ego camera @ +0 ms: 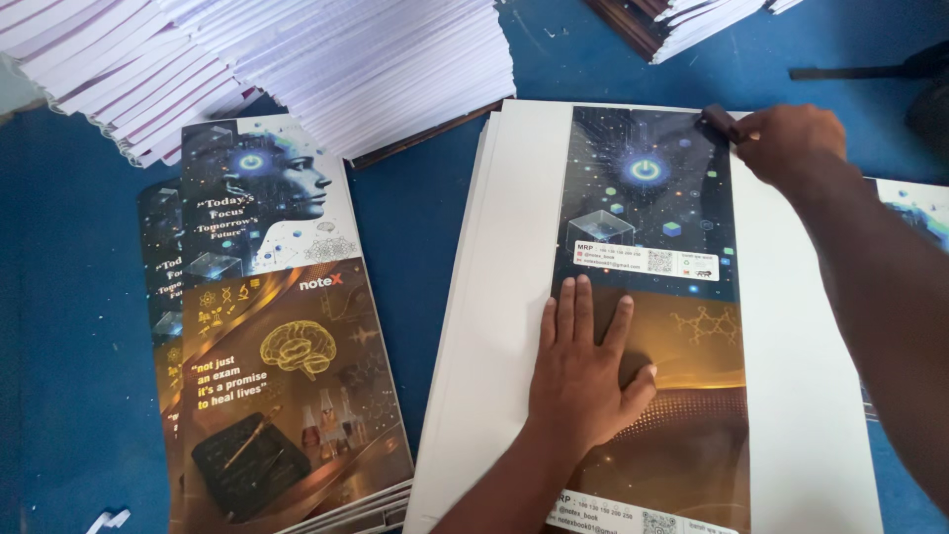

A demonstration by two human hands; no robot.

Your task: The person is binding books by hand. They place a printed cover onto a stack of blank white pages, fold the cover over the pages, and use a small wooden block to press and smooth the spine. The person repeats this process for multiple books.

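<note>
My left hand (585, 366) lies flat, fingers spread, on a printed cover sheet (652, 247) with a dark starry top and a golden lower half. The sheet rests on a stack of white boards (801, 396). At the sheet's upper right corner, my right hand (791, 138) is closed around a small dark tool (722, 121) whose end touches the sheet's edge. My right forearm runs down the right side of the view.
A pile of finished printed covers (287, 326) lies at the left on the blue surface (415, 227). Stacks of white paper blocks (297, 59) sit along the top; another stack (682, 20) is at the upper right. A further cover (914, 213) peeks out at the right edge.
</note>
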